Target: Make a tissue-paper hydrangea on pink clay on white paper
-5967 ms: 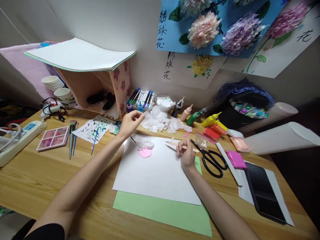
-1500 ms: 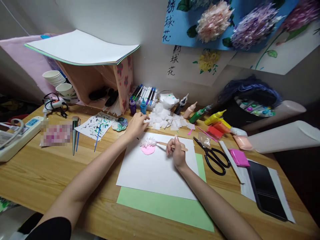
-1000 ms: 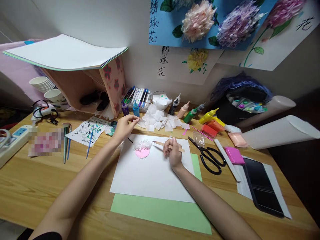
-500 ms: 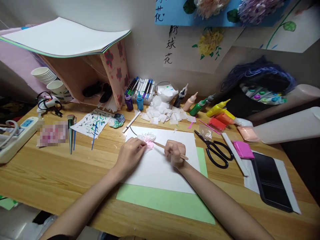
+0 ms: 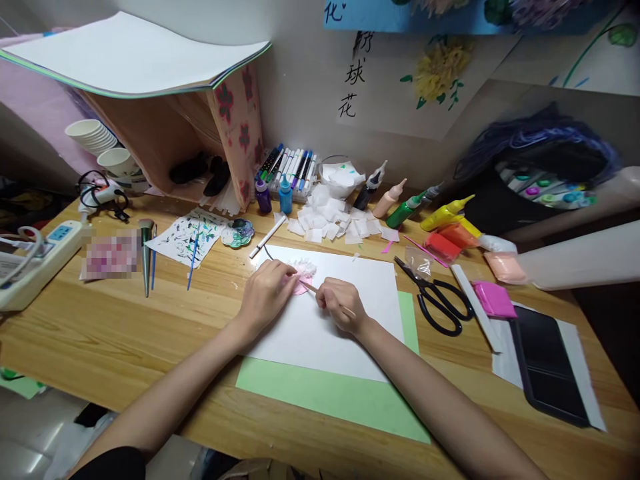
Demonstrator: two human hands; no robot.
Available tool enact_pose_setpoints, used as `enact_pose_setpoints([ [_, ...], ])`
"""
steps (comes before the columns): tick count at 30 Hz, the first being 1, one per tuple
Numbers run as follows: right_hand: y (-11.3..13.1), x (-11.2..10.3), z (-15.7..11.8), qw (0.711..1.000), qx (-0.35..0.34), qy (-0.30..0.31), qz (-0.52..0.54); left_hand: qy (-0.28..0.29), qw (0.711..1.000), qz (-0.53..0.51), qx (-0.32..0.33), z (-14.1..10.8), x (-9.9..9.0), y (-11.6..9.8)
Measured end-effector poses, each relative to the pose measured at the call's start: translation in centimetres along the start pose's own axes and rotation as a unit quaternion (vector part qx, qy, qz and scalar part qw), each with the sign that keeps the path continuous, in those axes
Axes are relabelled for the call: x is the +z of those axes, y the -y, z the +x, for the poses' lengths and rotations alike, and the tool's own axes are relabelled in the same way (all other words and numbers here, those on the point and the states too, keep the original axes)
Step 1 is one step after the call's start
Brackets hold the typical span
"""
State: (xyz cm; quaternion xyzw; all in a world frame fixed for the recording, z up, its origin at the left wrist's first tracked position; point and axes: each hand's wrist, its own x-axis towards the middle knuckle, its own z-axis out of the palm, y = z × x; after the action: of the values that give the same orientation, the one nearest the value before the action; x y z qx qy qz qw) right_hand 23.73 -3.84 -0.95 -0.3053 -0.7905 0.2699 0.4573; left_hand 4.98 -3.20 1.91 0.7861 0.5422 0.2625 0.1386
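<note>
The pink disc [image 5: 302, 291] lies on the sheet [image 5: 325, 341], left of its middle and toward its far edge, with white petals [image 5: 306, 267] crowded over its far part. I'd judge the disc soft and easily dented, perhaps clay, so I'd steady it lightly at the rim. The petals look thin as tissue, light and quick to crumple; one is best pinched at its base. My right hand [image 5: 344, 303] is curled round the stick [image 5: 347, 311], over the middle of the sheet, and the stick's tip meets the disc. That stick seems stiff and nearly weightless, easy to guide with a grip low on the shaft. The fingertips of my left hand [image 5: 265, 293] are bunched at the disc's left side; I can't tell whether they pinch a scrap or only press. They cover that rim, and my right fingers hide the stick's middle. Beyond the sheet's far edge sits the paper pile [image 5: 320, 217], its squares overlapping too much to count; off its right edge lie the scissors [image 5: 440, 303]. The pictures on the wall are cut off above.
</note>
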Motion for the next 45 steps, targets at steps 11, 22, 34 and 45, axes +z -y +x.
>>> enact_pose_setpoints([
  [11,-0.2,0.2,0.2,1.0,0.024,0.015,-0.007,-0.019,0.977,-0.15,-0.153,0.6,0.4,3.2],
  [22,0.1,0.4,0.8,0.994,0.11,0.008,0.007,-0.029,0.97,-0.188,-0.15,0.6,0.7,3.5],
  [34,1.6,1.5,5.9,0.935,0.345,-0.042,0.076,-0.028,0.972,-0.189,-0.138,0.5,0.8,3.6],
  [45,1.1,0.2,1.1,0.974,0.22,-0.029,0.051,-0.032,0.975,-0.178,-0.132,0.5,0.8,3.5],
])
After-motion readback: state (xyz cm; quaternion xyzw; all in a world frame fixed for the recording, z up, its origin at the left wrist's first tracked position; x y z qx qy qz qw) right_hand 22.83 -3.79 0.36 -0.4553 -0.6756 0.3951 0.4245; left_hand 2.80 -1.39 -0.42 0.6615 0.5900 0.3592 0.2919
